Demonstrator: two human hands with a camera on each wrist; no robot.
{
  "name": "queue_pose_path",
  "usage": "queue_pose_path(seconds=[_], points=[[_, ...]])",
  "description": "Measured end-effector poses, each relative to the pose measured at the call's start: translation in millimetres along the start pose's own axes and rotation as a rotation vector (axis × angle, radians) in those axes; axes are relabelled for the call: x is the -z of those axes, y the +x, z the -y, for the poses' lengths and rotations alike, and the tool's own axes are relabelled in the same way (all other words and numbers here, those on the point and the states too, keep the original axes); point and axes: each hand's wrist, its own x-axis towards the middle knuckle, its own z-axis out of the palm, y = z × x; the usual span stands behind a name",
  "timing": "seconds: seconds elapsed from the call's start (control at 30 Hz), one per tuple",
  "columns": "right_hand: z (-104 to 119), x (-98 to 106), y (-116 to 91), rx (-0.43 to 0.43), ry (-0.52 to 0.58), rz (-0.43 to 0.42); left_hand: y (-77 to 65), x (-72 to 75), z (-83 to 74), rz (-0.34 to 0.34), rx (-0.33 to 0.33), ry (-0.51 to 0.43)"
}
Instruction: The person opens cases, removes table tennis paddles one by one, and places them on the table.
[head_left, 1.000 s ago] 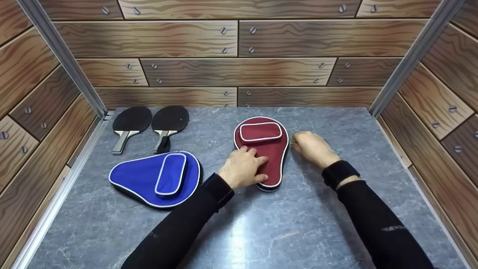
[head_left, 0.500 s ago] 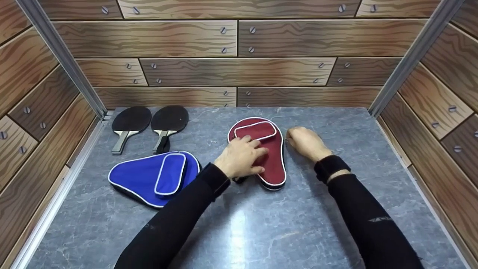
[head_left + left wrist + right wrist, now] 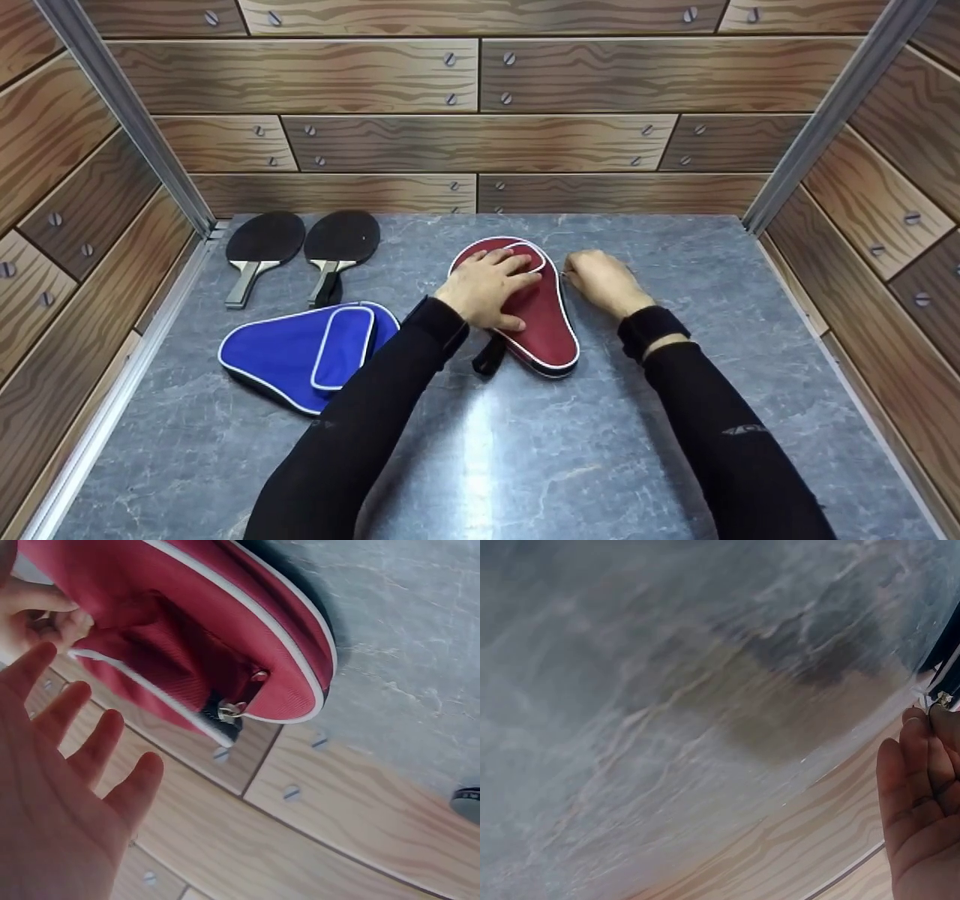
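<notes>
Red case [image 3: 544, 326] partly unzipped, zipping unfinished; left grip [image 3: 489, 289] rests spread on it, right grip [image 3: 602, 283] pinches zipper pull [image 3: 943, 699]. Two paddles [image 3: 341, 238] lie uncased.

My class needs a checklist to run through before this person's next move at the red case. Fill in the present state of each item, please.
1. Red case steadied: ok; the left hand rests on it, fingers spread.
2. Zip pull held: ok; the right hand pinches it at the case's right edge.
3. Black strap away from that pull: ok; it sticks out on the opposite side.
4. Blue case apart from the red one: ok.
5. Left sleeve off the blue case: cannot tell; it crosses over it in the head view.
6. Contents of the red case checked: cannot tell; its inside is not clearly visible.
</notes>
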Motion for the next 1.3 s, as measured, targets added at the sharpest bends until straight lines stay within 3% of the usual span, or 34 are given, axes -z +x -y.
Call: queue_pose_path(seconds=[0.17, 0.47, 1.3], points=[[1, -2, 4, 0.007, 0.002, 0.013, 3.7, -4.8, 5.8, 0.057, 0.019, -0.066], [0, -2, 2, 0.006, 0.0, 0.02, 4.8, -10.8, 9.4, 0.075, 0.042, -0.124], [2, -2, -3, 0.019, 0.017, 0.028, 15.1, -13.4, 10.8, 0.081, 0.172, -0.122]])
